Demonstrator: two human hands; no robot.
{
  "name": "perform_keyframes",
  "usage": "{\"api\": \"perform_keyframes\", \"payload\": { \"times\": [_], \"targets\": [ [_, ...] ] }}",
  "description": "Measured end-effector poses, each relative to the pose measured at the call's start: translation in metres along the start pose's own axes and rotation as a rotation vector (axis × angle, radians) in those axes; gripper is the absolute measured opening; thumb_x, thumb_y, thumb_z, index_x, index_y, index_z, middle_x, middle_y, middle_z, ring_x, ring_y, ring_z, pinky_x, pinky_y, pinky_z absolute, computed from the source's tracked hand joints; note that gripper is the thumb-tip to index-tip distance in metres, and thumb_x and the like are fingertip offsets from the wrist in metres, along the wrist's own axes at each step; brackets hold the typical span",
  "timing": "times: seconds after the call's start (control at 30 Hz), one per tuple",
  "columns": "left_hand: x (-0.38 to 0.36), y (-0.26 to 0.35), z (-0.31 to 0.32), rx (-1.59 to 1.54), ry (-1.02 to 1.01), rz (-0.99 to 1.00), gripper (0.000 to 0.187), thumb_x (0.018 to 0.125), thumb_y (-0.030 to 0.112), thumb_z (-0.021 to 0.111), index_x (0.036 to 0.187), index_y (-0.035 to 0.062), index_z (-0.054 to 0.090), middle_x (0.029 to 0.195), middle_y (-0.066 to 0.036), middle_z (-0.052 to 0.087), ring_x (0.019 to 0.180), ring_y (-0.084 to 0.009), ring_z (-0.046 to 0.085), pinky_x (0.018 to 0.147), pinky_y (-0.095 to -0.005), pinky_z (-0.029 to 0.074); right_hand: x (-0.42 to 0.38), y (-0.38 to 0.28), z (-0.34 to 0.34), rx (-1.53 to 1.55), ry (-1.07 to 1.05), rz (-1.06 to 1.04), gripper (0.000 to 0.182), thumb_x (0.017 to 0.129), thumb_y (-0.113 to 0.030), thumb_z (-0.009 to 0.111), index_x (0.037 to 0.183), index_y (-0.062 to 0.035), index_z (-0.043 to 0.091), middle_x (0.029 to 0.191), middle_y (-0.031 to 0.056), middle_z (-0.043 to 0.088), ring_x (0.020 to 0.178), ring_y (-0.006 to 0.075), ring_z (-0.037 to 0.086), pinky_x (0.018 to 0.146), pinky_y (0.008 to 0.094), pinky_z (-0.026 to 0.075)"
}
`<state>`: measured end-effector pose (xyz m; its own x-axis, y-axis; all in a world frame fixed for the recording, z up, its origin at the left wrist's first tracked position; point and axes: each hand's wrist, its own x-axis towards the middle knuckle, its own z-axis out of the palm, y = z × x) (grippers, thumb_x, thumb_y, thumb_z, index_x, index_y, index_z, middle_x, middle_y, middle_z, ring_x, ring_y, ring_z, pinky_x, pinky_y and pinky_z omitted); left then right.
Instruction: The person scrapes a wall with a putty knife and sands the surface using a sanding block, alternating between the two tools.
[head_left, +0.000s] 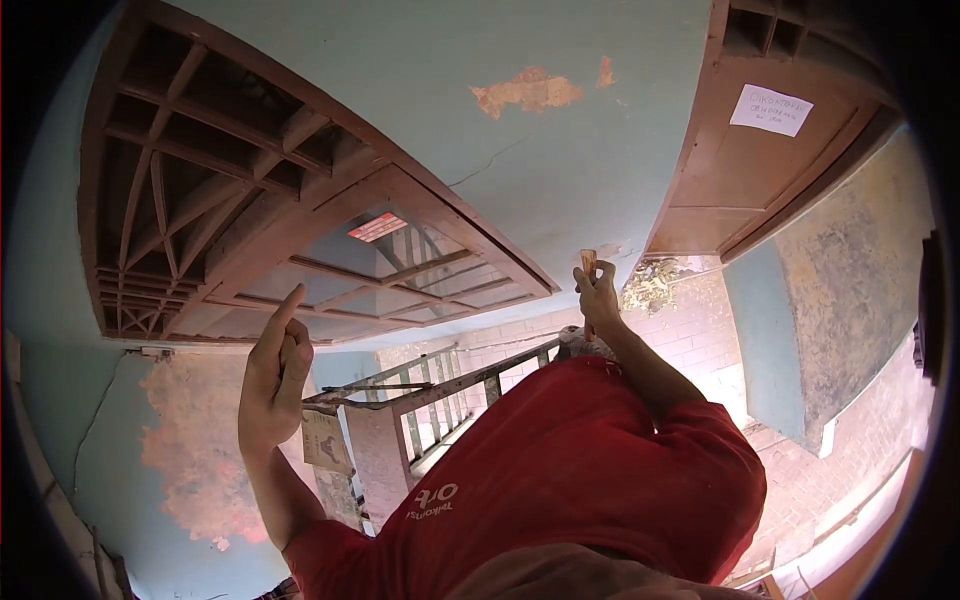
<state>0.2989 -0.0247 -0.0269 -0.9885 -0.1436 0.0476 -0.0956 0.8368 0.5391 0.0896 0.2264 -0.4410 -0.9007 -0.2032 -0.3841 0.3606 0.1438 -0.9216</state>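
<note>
My left hand (275, 365) is raised at the left, in front of the wall and the lower edge of the brown wooden window frame (250, 190). One finger stretches upward and the others bend loosely beside it; nothing shows in its grasp. My right hand (598, 297) is closed around a light wooden handle (589, 263), held upright near the blue-green wall (560, 170). The handle's top sticks out above the fingers and its lower part shows beneath them. What kind of tool it belongs to, I cannot tell.
A brown door (735, 165) with a handwritten paper (772, 110) is at the right. Rubble (655, 284) lies near its foot. A green-and-white railing (480, 385) meets a post (375, 455), with a printed sheet (327, 443) beside it. Paint has peeled off the wall patch (525, 92).
</note>
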Motion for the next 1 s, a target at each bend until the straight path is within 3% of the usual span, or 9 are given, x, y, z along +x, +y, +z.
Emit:
{"api": "perform_keyframes", "payload": {
  "times": [0.03, 0.07, 0.13, 0.3, 0.4, 0.57, 0.67, 0.7, 1.0],
  "targets": [
    [-0.015, -0.007, 0.004, -0.142, 0.021, -0.231, 0.053, 0.106, 0.014, 0.052, 0.153, -0.0074, 0.040, 0.085, -0.005, 0.048, 0.074, -0.0138, 0.047, 0.070, -0.0275, 0.043, 0.000, 0.000, 0.004, 0.024, -0.015, 0.009, 0.055, 0.101, -0.032, 0.066, 0.134, -0.0007, 0.035, 0.088, 0.0098, 0.062, 0.074, 0.0163, 0.057, 0.066, 0.0330, 0.048],
    [-0.027, -0.018, 0.010, -0.070, -0.047, -0.304, 0.055, 0.107, 0.013, 0.049, 0.157, -0.0057, 0.033, 0.086, -0.007, 0.050, 0.074, -0.0157, 0.049, 0.073, -0.0310, 0.046, -0.001, 0.003, 0.008, 0.044, -0.033, 0.022, 0.053, 0.101, -0.033, 0.066, 0.135, -0.0024, 0.037, 0.087, 0.0067, 0.061, 0.069, 0.0129, 0.054, 0.061, 0.0300, 0.046],
    [-0.054, -0.034, 0.031, 0.000, -0.027, -0.327, 0.054, 0.106, 0.010, 0.047, 0.156, -0.0063, 0.032, 0.087, -0.009, 0.053, 0.074, -0.0180, 0.052, 0.075, -0.0344, 0.048, 0.001, 0.006, 0.017, 0.048, -0.092, 0.044, 0.055, 0.100, -0.031, 0.066, 0.133, 0.0000, 0.035, 0.083, 0.0077, 0.064, 0.073, 0.0167, 0.059, 0.069, 0.0345, 0.048],
    [-0.113, -0.030, 0.043, 0.045, 0.053, -0.561, 0.017, 0.101, 0.009, 0.056, 0.115, 0.0017, 0.048, 0.086, -0.013, 0.055, 0.071, -0.0268, 0.055, 0.070, -0.0402, 0.048, -0.014, 0.002, 0.049, -0.049, -0.147, -0.051, 0.055, 0.101, -0.035, 0.067, 0.135, -0.0028, 0.038, 0.080, 0.0047, 0.062, 0.072, 0.0156, 0.057, 0.068, 0.0344, 0.047],
    [-0.134, -0.034, 0.055, 0.092, -0.136, -0.670, 0.020, 0.099, 0.010, 0.061, 0.114, 0.0009, 0.051, 0.089, -0.013, 0.058, 0.071, -0.0279, 0.058, 0.069, -0.0404, 0.048, -0.017, 0.001, 0.062, -0.055, -0.183, -0.088, 0.052, 0.102, -0.032, 0.065, 0.135, -0.0022, 0.038, 0.081, 0.0053, 0.062, 0.071, 0.0158, 0.056, 0.067, 0.0350, 0.047],
    [-0.126, -0.039, 0.088, 0.041, 0.041, -0.641, 0.017, 0.094, 0.013, 0.069, 0.104, 0.0025, 0.061, 0.095, -0.013, 0.062, 0.075, -0.0322, 0.062, 0.073, -0.0416, 0.049, -0.018, 0.000, 0.072, -0.115, -0.213, -0.163, 0.051, 0.101, -0.028, 0.066, 0.134, -0.0009, 0.038, 0.081, 0.0063, 0.062, 0.071, 0.0166, 0.057, 0.066, 0.0355, 0.047],
    [-0.132, -0.042, 0.084, 0.084, -0.017, -0.690, 0.018, 0.091, 0.013, 0.070, 0.104, 0.0026, 0.062, 0.097, -0.014, 0.062, 0.084, -0.0335, 0.062, 0.078, -0.0433, 0.049, -0.016, -0.006, 0.071, -0.118, -0.214, -0.193, 0.050, 0.100, -0.026, 0.068, 0.133, -0.0022, 0.040, 0.080, 0.0057, 0.062, 0.069, 0.0166, 0.057, 0.065, 0.0352, 0.047],
    [-0.137, -0.048, 0.084, 0.167, -0.012, -0.539, 0.018, 0.090, 0.011, 0.069, 0.104, 0.0035, 0.064, 0.099, -0.014, 0.061, 0.093, -0.0333, 0.060, 0.082, -0.0429, 0.048, -0.015, -0.008, 0.069, -0.107, -0.198, -0.195, 0.049, 0.100, -0.026, 0.068, 0.133, -0.0023, 0.040, 0.080, 0.0058, 0.063, 0.069, 0.0165, 0.057, 0.065, 0.0350, 0.047],
    [-0.133, -0.042, 0.079, 0.178, -0.017, -0.537, 0.025, 0.084, 0.011, 0.075, 0.106, 0.0032, 0.065, 0.107, -0.013, 0.060, 0.099, -0.0329, 0.058, 0.090, -0.0434, 0.047, -0.002, -0.020, 0.059, 0.003, -0.034, -0.218, 0.050, 0.100, -0.028, 0.069, 0.133, -0.0020, 0.041, 0.084, 0.0091, 0.067, 0.072, 0.0184, 0.062, 0.067, 0.0370, 0.050]
  ]
}}
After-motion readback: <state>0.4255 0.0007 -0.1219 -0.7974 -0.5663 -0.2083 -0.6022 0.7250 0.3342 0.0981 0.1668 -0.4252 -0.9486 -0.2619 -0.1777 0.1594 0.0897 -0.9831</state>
